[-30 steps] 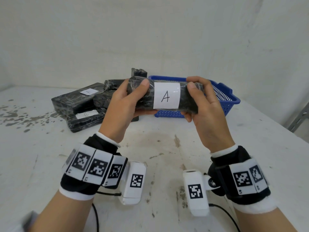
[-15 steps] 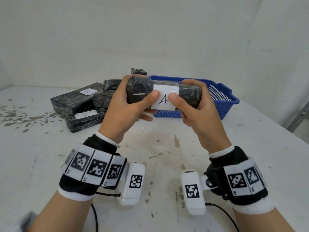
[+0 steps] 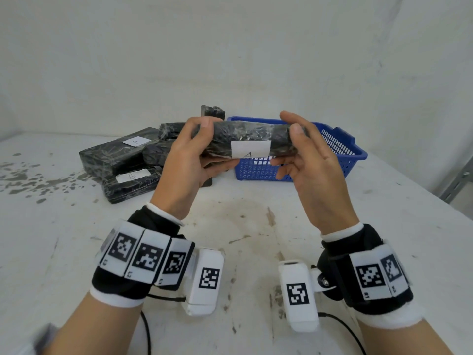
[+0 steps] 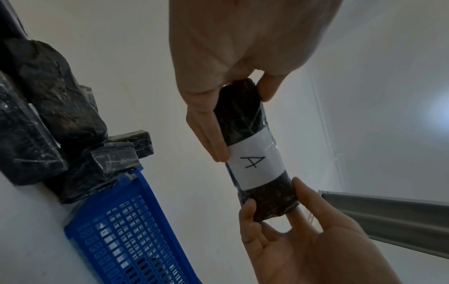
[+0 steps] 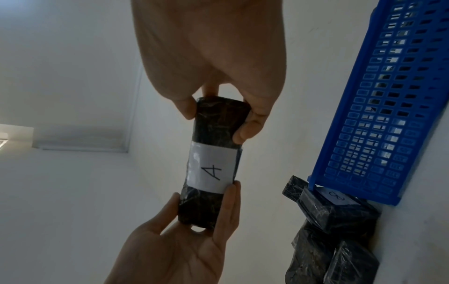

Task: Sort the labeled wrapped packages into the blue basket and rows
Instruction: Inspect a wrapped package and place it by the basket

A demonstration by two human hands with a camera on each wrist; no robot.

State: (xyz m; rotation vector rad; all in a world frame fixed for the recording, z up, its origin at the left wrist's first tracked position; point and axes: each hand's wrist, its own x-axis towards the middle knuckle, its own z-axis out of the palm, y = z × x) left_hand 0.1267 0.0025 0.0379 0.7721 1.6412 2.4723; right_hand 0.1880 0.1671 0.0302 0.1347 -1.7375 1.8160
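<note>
White-walled and stained with dark flecks, the counter point(image 3: 256, 252) lay under your two hands, which held one black wrapped package point(image 3: 245, 140) up in the air between them. Your left hand point(image 3: 188, 160) had its grip closed on the package's left end — thumb on top, fingers curled underneath. Your right hand point(image 3: 311, 162) pinched the right end, thumb on the near face and fingers behind it, the lower fingers loose beneath. In the left wrist view the same package point(image 4: 252, 146) showed a white label point(image 4: 255, 165) with a handwritten A wrapped round its middle; your left fingers point(image 4: 209, 132) lay along one edge, reaching as far as the label. From the head view the label point(image 3: 250, 148) was turned downward, so only the top of the letter showed.

Behind the package and to its right stood the blue basket point(image 3: 340, 149), resting on the counter, its mesh wall facing you. What lay inside it could not be told. To the left sat a pile of other black packages point(image 3: 120, 155), touching one another — one point(image 3: 139, 142) with a label reading A, another point(image 3: 131, 176) lower and nearer you with a label whose letter looked like B. The pile's right edge lay just beside the basket's corner.
</note>
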